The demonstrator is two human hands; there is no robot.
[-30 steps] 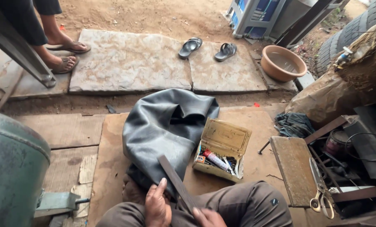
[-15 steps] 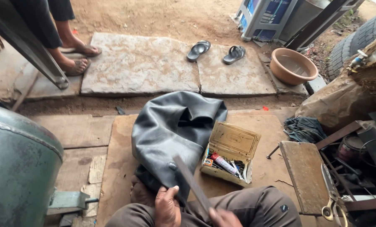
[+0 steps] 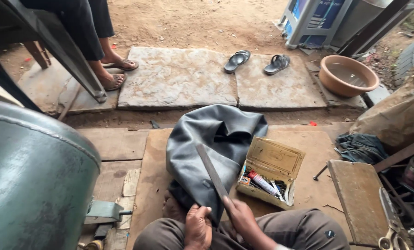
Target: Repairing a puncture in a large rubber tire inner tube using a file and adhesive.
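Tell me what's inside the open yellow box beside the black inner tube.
The yellow box holds a red-and-white tube and small dark tools. Anything underneath them is covered.

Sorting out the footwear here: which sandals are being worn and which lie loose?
The brown pair at upper left has feet in it; the grey pair lies empty on the stone slab.

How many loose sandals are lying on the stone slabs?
2. One dark sandal lies on the left slab, the other sandal just right of it on the next slab. A seated person at upper left wears two more on their feet.
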